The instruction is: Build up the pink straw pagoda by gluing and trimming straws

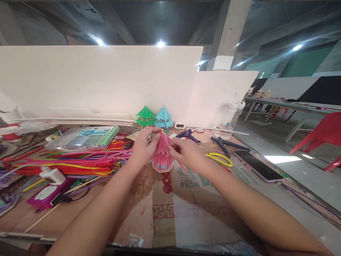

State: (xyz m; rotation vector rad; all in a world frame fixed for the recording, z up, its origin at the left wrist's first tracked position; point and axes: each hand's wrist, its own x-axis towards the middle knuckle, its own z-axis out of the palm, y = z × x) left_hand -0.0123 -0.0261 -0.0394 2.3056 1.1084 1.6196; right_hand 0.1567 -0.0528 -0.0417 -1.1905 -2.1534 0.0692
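A pink cone-shaped craft tree point(162, 151), layered from thin strips, stands on a pale flat base in front of me. My left hand point(146, 145) is closed on its upper left side, fingers and thumb at the tip. On the right side, my right hand point(183, 149) is closed in a pinch against the tree. A loose pink strip point(182, 167) runs down from beneath the right fingers; its upper end is hidden. Behind the left fingertips stand a finished-looking green tree point(145, 115) and a light blue tree point(163, 116) of the same shape.
Bundles of coloured pipe cleaners point(87, 161) and a clear marker case point(84, 138) lie left, near a purple power strip point(50, 193). To the right are a glue gun point(188, 135), pliers point(223, 145), yellow-handled scissors point(220, 159), a phone point(257, 165) and a clear jar point(228, 119).
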